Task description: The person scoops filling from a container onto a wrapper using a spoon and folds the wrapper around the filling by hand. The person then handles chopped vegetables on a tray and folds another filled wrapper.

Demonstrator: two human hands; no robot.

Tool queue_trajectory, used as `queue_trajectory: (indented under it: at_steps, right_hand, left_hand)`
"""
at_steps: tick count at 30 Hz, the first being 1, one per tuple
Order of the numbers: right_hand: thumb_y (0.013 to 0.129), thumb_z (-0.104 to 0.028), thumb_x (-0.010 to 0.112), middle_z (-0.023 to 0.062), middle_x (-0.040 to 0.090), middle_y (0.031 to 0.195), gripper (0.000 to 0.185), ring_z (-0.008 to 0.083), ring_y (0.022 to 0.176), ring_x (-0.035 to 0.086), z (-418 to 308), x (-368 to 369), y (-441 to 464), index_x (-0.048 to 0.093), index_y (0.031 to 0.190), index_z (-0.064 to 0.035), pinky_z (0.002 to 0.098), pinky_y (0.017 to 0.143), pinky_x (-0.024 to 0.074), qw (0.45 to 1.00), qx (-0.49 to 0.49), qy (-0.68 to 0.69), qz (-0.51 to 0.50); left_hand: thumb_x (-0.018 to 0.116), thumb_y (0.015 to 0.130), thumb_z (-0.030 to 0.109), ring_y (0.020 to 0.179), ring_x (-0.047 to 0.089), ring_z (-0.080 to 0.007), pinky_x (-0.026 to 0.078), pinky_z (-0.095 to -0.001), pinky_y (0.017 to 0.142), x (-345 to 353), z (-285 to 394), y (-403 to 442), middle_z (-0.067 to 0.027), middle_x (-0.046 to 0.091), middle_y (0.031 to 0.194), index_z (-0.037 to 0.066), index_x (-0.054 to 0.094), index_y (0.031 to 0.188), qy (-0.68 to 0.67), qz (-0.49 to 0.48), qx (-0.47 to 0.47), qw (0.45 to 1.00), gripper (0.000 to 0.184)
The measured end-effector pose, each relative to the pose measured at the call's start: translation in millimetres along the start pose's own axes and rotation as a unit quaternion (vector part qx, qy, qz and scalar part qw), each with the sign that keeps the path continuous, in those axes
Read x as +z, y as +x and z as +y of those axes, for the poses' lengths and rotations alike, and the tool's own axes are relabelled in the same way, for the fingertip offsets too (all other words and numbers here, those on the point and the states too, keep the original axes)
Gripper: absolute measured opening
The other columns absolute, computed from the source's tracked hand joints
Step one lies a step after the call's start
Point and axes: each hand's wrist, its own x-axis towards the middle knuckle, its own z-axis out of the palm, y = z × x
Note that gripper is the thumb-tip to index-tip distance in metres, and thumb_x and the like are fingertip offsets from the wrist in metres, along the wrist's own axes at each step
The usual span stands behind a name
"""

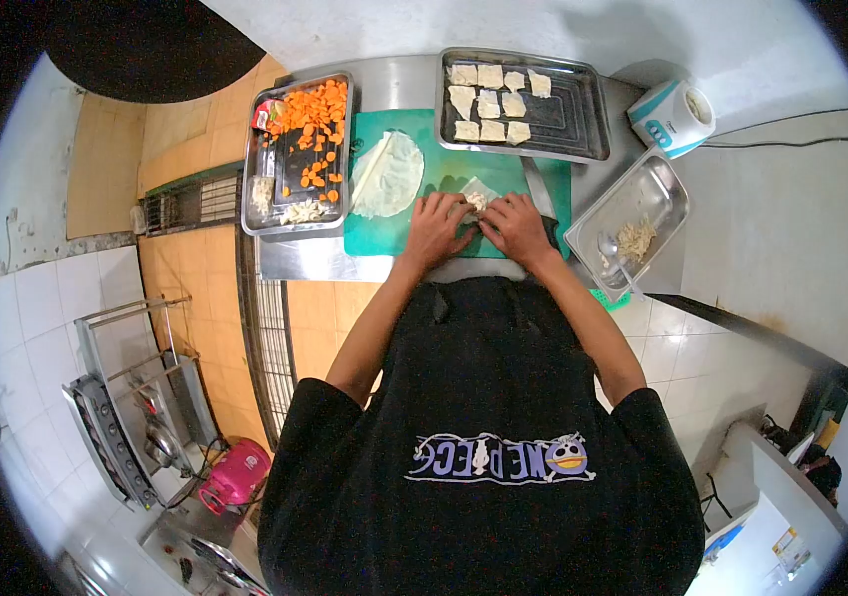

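Note:
On the green cutting board, a small pale wrapper lies with a whitish chopped filling on it. My left hand and my right hand meet at its near edge, fingers curled and pinching it from both sides. Part of the wrapper is hidden beneath my fingers. Left of my hands rests a stack of thin round wrappers, the top one partly folded over. A knife lies just beyond my right hand, its dark handle partly covered by that hand.
A metal tray at the back holds several pale square pieces. The left tray has sliced carrots and chopped white pieces. On the right stand a metal pan with filling and a spoon, and a tissue roll.

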Motion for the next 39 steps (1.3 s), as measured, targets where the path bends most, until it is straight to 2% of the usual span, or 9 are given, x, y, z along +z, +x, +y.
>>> queue_trajectory:
  at_steps: [9, 11, 14, 21, 27, 32, 39]
  right_hand:
    - [0.088, -0.028, 0.077, 0.0051, 0.069, 0.11, 0.023, 0.0296, 0.102, 0.062, 9.0, 2.3, 9.8, 0.073, 0.105, -0.0127, 0.0452, 0.091, 0.0483, 1.0, -0.004, 0.011, -0.007]
    - [0.087, -0.03, 0.078, 0.0048, 0.069, 0.11, 0.028, 0.0297, 0.104, 0.061, 8.9, -0.3, 9.0, 0.072, 0.108, -0.013, 0.0454, 0.091, 0.0478, 1.0, 0.008, 0.018, -0.025]
    - [0.085, -0.034, 0.08, 0.0046, 0.068, 0.111, 0.033, 0.0295, 0.106, 0.061, 7.9, -7.4, 6.6, 0.071, 0.11, -0.0131, 0.0456, 0.091, 0.0476, 0.999, 0.017, 0.025, -0.014]
    - [0.085, -0.037, 0.081, 0.0048, 0.067, 0.112, 0.036, 0.0293, 0.106, 0.061, 20.6, 0.6, 6.3, 0.07, 0.11, -0.0142, 0.0455, 0.091, 0.0476, 0.999, 0.026, 0.027, -0.014]
    - [0.085, -0.031, 0.081, 0.0072, 0.066, 0.111, 0.034, 0.032, 0.107, 0.061, 24.9, -1.5, 13.4, 0.07, 0.112, -0.0126, 0.0464, 0.092, 0.0489, 0.995, 0.027, 0.094, -0.023]
    - [0.084, -0.031, 0.083, 0.0105, 0.066, 0.111, 0.04, 0.0353, 0.11, 0.061, 25.5, 2.6, 15.4, 0.07, 0.116, -0.0118, 0.0475, 0.094, 0.0494, 0.988, 0.07, 0.137, -0.003]
    - [0.083, -0.033, 0.084, 0.0104, 0.066, 0.111, 0.042, 0.035, 0.109, 0.061, 25.4, -5.7, 20.7, 0.07, 0.117, -0.0125, 0.0462, 0.095, 0.0497, 0.987, 0.061, 0.147, -0.006]
  left_hand:
    - [0.081, 0.084, 0.031, 0.11, 0.059, -0.0234, 0.045, -0.0428, 0.088, 9.4, -8.1, -1.0, 0.0027, 0.065, 0.114, 0.016, 0.072, 0.103, 0.028, 0.017, -0.003, 0.999, 0.026]
    - [0.082, 0.079, 0.028, 0.111, 0.059, -0.0273, 0.047, -0.046, 0.091, 13.9, -10.2, -2.9, 0.0, 0.065, 0.117, 0.018, 0.072, 0.107, 0.022, -0.003, -0.029, 0.999, 0.031]
    - [0.081, 0.085, 0.03, 0.107, 0.059, -0.0235, 0.046, -0.0413, 0.086, 6.3, -5.7, 2.7, 0.0027, 0.065, 0.111, 0.015, 0.072, 0.101, 0.003, 0.014, -0.033, 0.999, 0.023]
    - [0.08, 0.086, 0.028, 0.106, 0.059, -0.0248, 0.047, -0.0412, 0.087, 9.8, -6.4, 1.9, 0.0025, 0.065, 0.111, 0.015, 0.072, 0.101, -0.004, 0.015, -0.042, 0.999, 0.021]
    - [0.08, 0.087, 0.028, 0.109, 0.059, -0.0264, 0.047, -0.0438, 0.091, 6.7, -4.0, 2.7, 0.0029, 0.067, 0.115, 0.015, 0.073, 0.104, -0.032, 0.008, -0.05, 0.998, 0.023]
    - [0.084, 0.082, 0.029, 0.112, 0.059, -0.0258, 0.046, -0.0458, 0.093, 5.5, 1.2, 6.9, 0.0029, 0.069, 0.115, 0.016, 0.075, 0.11, -0.029, 0.027, -0.083, 0.996, 0.032]
    - [0.086, 0.077, 0.028, 0.111, 0.06, -0.0253, 0.045, -0.0444, 0.093, 10.9, -11.1, 9.2, 0.004, 0.07, 0.113, 0.018, 0.076, 0.107, -0.028, 0.013, -0.075, 0.997, 0.033]
